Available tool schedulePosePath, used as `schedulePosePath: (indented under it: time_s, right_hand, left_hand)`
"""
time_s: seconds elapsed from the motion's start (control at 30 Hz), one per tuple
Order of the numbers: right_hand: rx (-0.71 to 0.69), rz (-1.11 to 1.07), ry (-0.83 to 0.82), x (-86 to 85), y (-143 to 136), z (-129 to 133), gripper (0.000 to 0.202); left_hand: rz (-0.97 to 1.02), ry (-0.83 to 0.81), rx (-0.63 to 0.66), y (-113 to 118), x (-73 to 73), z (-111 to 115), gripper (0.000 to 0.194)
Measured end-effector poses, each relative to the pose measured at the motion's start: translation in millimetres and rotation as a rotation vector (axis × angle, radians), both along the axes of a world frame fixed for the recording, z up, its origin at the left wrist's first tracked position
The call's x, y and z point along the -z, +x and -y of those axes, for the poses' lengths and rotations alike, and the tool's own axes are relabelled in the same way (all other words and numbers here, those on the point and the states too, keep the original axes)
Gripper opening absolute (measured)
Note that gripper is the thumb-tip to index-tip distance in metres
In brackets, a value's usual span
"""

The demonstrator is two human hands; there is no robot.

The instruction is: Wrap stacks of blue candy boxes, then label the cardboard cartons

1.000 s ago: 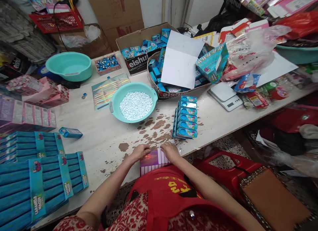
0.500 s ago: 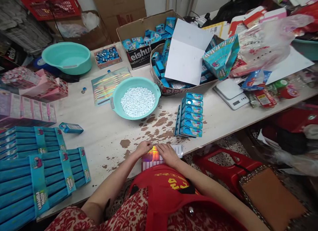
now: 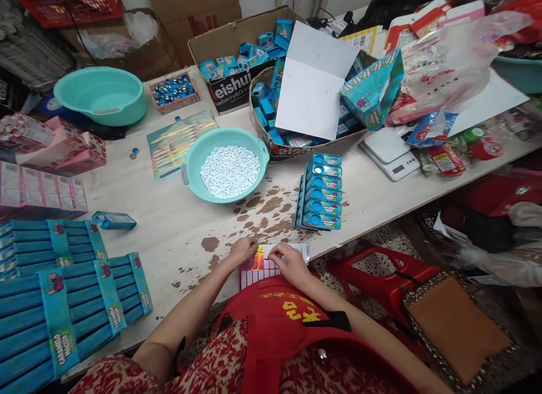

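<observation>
A shiny sheet of labels [image 3: 259,260] lies at the table's front edge, against the red apron. At its upper left, my left hand [image 3: 244,252] is closed, fingertips pinched together; whatever they hold is too small to make out. My right hand [image 3: 292,263] rests over the sheet's right part, thumb and forefinger together, their contents also unclear. Beyond the hands stand blue tins [image 3: 324,193] in a stacked row. A turquoise basin [image 3: 191,157] with white pellets [image 3: 230,171] sits behind the sheet.
Blue packs [image 3: 29,303] fill the left side. An empty turquoise basin [image 3: 99,95], a box of small blue-silver pieces [image 3: 173,93], and cartons of blue tins [image 3: 232,89] stand behind. A scale [image 3: 392,152] sits at right; a red stool [image 3: 376,270] stands below.
My right hand's fingers have risen and drawn together from lying flatter on the sheet. My left hand stays near the same corner. The whole view has shifted slightly.
</observation>
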State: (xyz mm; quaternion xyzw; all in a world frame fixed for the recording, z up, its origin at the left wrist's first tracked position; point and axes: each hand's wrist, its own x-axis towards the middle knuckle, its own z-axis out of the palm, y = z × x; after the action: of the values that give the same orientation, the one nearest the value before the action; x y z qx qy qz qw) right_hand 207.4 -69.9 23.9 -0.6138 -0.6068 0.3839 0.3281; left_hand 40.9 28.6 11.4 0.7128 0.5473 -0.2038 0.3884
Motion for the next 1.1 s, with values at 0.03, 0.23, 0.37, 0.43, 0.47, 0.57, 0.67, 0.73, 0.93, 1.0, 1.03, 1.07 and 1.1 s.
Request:
schedulePosePath:
  time_s: [0.03,0.23,0.37,0.43,0.47,0.57,0.67,0.73,0.93,1.0,1.03,1.07,1.1]
  right_hand:
    - [0.115,-0.157,-0.068,-11.4,5,1,0.010]
    - [0.521,-0.737,-0.197,-64.9,29,5,0.022]
    - [0.690,-0.754,-0.109,-77.5,35,9,0.019]
    - [0.782,-0.646,-0.030,-78.3,38,10,0.017]
    - [0.830,-0.571,0.018,-77.6,40,10,0.016]
    - [0.957,-0.360,0.166,-71.6,49,3,0.016]
    - [1.049,-0.218,0.240,-62.2,57,-9,0.019]
    - [1.088,-0.142,0.244,-56.6,61,-15,0.023]
    - [1.136,-0.097,0.202,-44.3,65,-24,0.027]
    - [1.129,-0.149,0.182,-39.1,66,-27,0.025]
    - [1.134,-0.193,0.170,-36.5,66,-28,0.024]
    - [1.154,-0.256,0.160,-34.1,67,-30,0.024]
    - [1.184,-0.340,0.149,-32.4,68,-31,0.027]
  left_hand:
    - [0.013,0.016,0.012,2,-7.1,-1,0.026]
    - [0.708,-0.096,-0.184,31,-73.2,4,0.049]
    - [0.831,-0.427,-0.341,62,-98.7,13,0.039]
    - [0.796,-0.396,-0.376,77,-103.7,12,0.034]
    - [0.790,-0.359,-0.362,83,-105.5,9,0.032]
    - [0.787,-0.275,-0.243,100,-108.7,-5,0.028]
    - [0.802,-0.253,-0.160,113,-106.6,-20,0.029]
    - [0.798,-0.215,-0.122,118,-102.4,-28,0.029]
    - [0.791,-0.123,-0.083,127,-84.4,-36,0.015]
    - [0.809,-0.147,-0.104,129,-75.2,-36,0.015]
    - [0.824,-0.178,-0.123,129,-69.8,-35,0.016]
    - [0.829,-0.206,-0.151,129,-64.2,-34,0.016]
    - [0.809,-0.221,-0.173,128,-58.7,-33,0.016]
